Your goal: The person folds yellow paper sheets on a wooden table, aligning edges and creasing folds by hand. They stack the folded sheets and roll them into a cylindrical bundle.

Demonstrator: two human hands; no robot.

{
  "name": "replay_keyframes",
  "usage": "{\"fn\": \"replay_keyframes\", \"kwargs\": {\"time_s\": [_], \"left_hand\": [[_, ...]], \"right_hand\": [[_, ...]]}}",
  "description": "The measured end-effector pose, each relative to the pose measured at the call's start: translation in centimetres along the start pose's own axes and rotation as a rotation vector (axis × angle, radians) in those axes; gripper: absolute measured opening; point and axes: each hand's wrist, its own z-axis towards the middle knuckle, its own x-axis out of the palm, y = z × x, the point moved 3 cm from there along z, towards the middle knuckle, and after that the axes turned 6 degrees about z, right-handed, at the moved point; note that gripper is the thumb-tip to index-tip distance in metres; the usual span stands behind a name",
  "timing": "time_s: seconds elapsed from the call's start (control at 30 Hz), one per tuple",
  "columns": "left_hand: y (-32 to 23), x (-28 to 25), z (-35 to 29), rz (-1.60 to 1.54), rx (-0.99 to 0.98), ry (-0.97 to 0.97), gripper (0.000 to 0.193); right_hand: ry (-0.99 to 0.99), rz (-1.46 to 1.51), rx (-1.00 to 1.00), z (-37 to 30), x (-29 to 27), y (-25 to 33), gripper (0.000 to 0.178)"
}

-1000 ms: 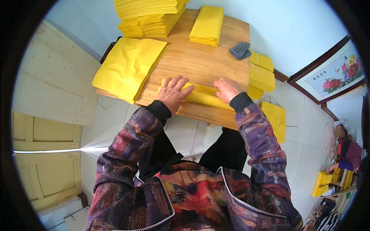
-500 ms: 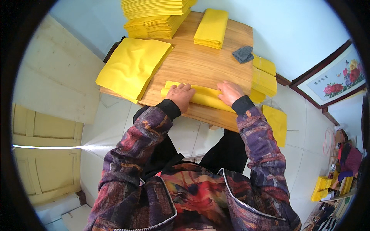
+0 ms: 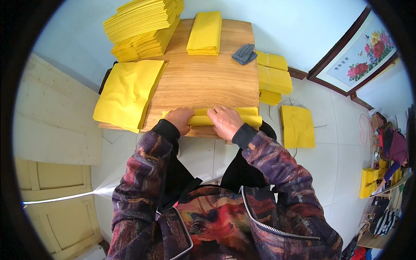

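A folded yellow sheet [image 3: 248, 116], fabric-like, lies along the near edge of the wooden table, its near side doubled over into a thick roll-like fold. My left hand [image 3: 179, 120] is closed over it close to its left end, fingers curled across the top. Around the middle of the fold, my right hand [image 3: 225, 123] grips it with bent fingers. The undersides of both hands are hidden. Left of my left hand sits a flat stack of yellow sheets [image 3: 125, 93], its corner jutting past the table's near edge.
On the wooden table [image 3: 199, 80] stand a tall yellow stack [image 3: 143, 28], a narrower folded pile [image 3: 205, 34] and a grey cloth [image 3: 244, 54]. Tied yellow bundles [image 3: 275, 78] stand right of it. A yellow sheet [image 3: 297, 126] is low at the right. Another person [image 3: 394, 149] is far right.
My right hand has slid left along the fold, from its right end toward its middle. My left hand stays near the left end. The whole view has shifted.
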Motion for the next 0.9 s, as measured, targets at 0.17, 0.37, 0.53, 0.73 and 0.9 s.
{"fn": "replay_keyframes", "kwargs": {"time_s": [0.17,0.37,0.53,0.73,0.9], "left_hand": [[-2.0,-0.9,-1.0,0.228,0.042,-0.265,0.02],[-2.0,-1.6,-2.6,0.183,-0.013,-0.029,0.025],[-0.6,-2.6,-3.9,-0.361,0.039,0.535,0.051],[-3.9,-3.8,-7.7,0.116,0.019,0.1,0.04],[-3.5,-3.2,-8.6,-0.074,0.048,0.28,0.046]], "right_hand": [[0.479,0.505,0.068,2.3,-1.1,-1.4,0.036],[0.486,0.385,-0.027,0.8,-2.6,0.6,0.042],[0.234,-0.127,-0.095,-1.2,-3.6,3.8,0.039],[0.818,0.583,0.113,-1.5,-2.7,4.0,0.043],[0.435,0.055,-0.091,-2.6,-3.1,5.4,0.038]]}}
